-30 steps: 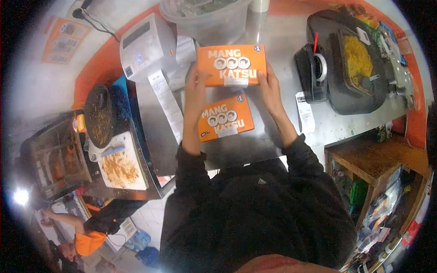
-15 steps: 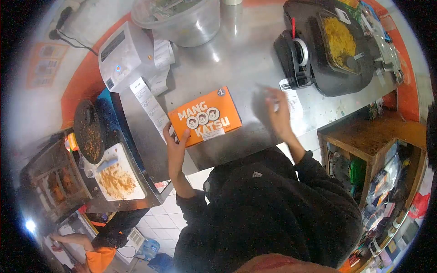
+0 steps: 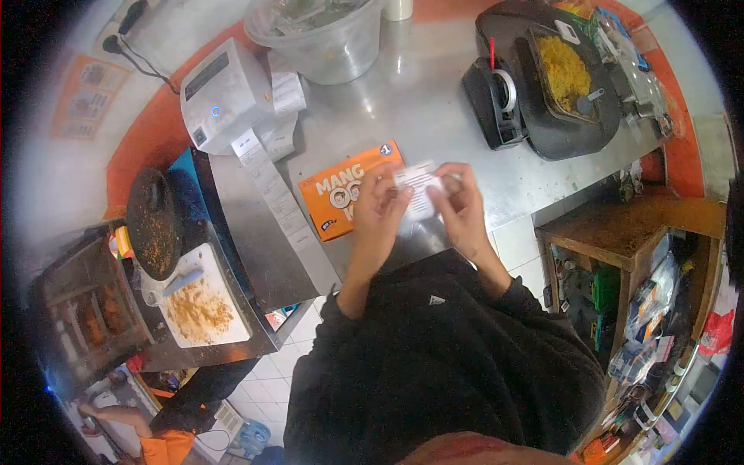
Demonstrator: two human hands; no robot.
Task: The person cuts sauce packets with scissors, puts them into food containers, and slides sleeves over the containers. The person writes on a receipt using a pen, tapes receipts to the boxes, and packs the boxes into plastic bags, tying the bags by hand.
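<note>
Steel ctr (image 3: 403,101); slip (image 3: 419,192) print-up, long axis ~fore-aft.

**Orange-Banded Wall (image 3: 142,116) Edges a Metal Surface (image 3: 418,85)**

The wall is whitish above, with a poster (image 3: 87,97) in orange and white fixed to it at the left and dark cables (image 3: 147,75) hanging nearby. The surface is silvery and scuffed, and glossy streaks of light lie across its far part. White floor tiles (image 3: 263,387) with thin grout lines show below it at the left. At the right stands a brown wooden shelf unit (image 3: 612,225), its top stained and its open compartments crowded. The picture's corners are black.
</note>
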